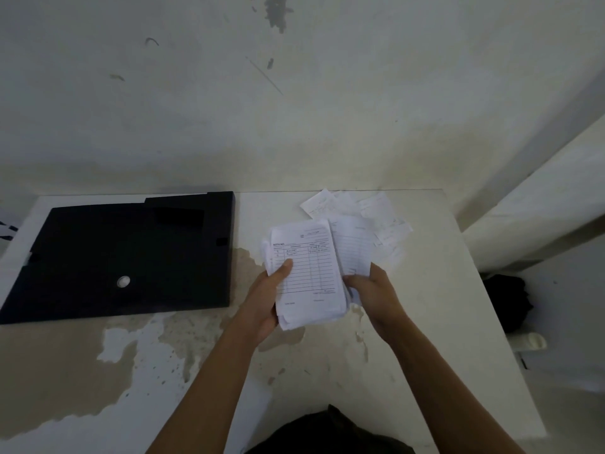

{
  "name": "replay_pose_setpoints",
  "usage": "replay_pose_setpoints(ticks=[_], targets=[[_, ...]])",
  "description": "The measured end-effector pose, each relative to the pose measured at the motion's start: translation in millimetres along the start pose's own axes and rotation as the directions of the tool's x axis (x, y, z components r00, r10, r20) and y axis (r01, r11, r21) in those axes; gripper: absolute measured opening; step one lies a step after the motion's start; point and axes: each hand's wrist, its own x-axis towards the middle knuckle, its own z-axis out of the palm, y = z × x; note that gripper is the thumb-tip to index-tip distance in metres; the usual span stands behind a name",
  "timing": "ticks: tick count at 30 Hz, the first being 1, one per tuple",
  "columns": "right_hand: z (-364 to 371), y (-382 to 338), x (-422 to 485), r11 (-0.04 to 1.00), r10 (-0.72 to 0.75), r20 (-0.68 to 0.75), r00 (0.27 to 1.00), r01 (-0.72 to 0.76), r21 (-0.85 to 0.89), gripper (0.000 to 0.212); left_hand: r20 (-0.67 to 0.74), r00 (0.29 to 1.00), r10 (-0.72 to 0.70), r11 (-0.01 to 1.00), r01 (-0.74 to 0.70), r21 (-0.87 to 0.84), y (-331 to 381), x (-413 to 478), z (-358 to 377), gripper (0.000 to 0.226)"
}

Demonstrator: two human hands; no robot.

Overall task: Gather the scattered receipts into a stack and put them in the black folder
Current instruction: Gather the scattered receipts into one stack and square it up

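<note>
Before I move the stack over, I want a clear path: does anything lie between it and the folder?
Nothing visible does. Only bare table separates the stack in the left hand from the folder on its left.

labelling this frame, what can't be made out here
Head view:
- Stack: sheet count hidden by overlap and the left hand.
- Top receipt handwriting: too small, blurred.
- Loose receipts: print washed out, overlapping.
- Black folder: inside unseen; corner cut off by left edge.
- Right hand: one receipt or several in its grip, overlap hides it.
</note>
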Motion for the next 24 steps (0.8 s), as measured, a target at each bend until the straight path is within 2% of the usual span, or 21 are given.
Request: replay_pose_setpoints(ticks=[6, 11, 12, 13, 14, 15, 16, 17, 18, 20, 21, 24], targets=[[-14, 0, 6, 0.985, 0.162, -0.112, 0.980, -0.153, 0.085, 0.015, 0.023, 0.999, 0.026, 1.000, -0.025, -0.013, 1, -2, -1, 0.035], [1, -3, 3, 0.966, 0.255, -0.043, 0.966, -0.256, -0.023, 0.019, 0.014, 0.999, 0.040, 0.999, -0.040, 0.024, 0, 0, 8, 0.035], [3, -3, 2, 0.967, 0.255, -0.032, 0.966, -0.255, -0.006, 0.023, -0.024, 0.998, 0.053, 0.997, -0.052, 0.056, -1, 2, 10, 0.033], [6, -3, 1, 0.964, 0.256, -0.015, 0.966, -0.254, 0.082, 0.024, -0.074, 0.994, 0.081, 0.993, -0.073, 0.095, -3, 4, 11, 0.031], [8, -4, -1, 0.951, 0.254, 0.012, 0.967, -0.252, 0.176, 0.033, -0.125, 0.985, 0.120, 0.985, -0.102, 0.140, -4, 6, 11, 0.030], [8, -2, 0, 0.948, 0.224, 0.040, 0.974, -0.228, 0.221, 0.057, -0.168, 0.972, 0.166, 0.972, -0.132, 0.196, -6, 9, 10, 0.030], [7, -1, 0, 0.953, 0.195, 0.082, 0.977, -0.208, 0.219, 0.083, -0.203, 0.956, 0.213, 0.953, -0.158, 0.258, -7, 11, 9, 0.034], [6, 3, 1, 0.969, 0.159, 0.112, 0.981, -0.177, 0.172, 0.099, -0.222, 0.941, 0.255, 0.933, -0.179, 0.313, -9, 13, 8, 0.041], [6, 2, 2, 0.984, 0.130, 0.157, 0.979, -0.147, 0.103, 0.095, -0.228, 0.929, 0.292, 0.910, -0.197, 0.364, -11, 15, 8, 0.052], [8, 4, 2, 0.995, 0.081, 0.235, 0.969, -0.065, -0.074, 0.050, -0.206, 0.912, 0.354, 0.854, -0.225, 0.469, -14, 17, 9, 0.064], [8, 4, 2, 0.989, 0.055, 0.221, 0.974, -0.023, -0.144, 0.038, -0.191, 0.910, 0.369, 0.834, -0.233, 0.500, -16, 17, 9, 0.059], [9, 16, 7, 0.974, 0.020, 0.052, 0.998, -0.008, -0.227, 0.029, -0.159, 0.929, 0.335, 0.855, -0.228, 0.466, -22, 17, 9, 0.024]])
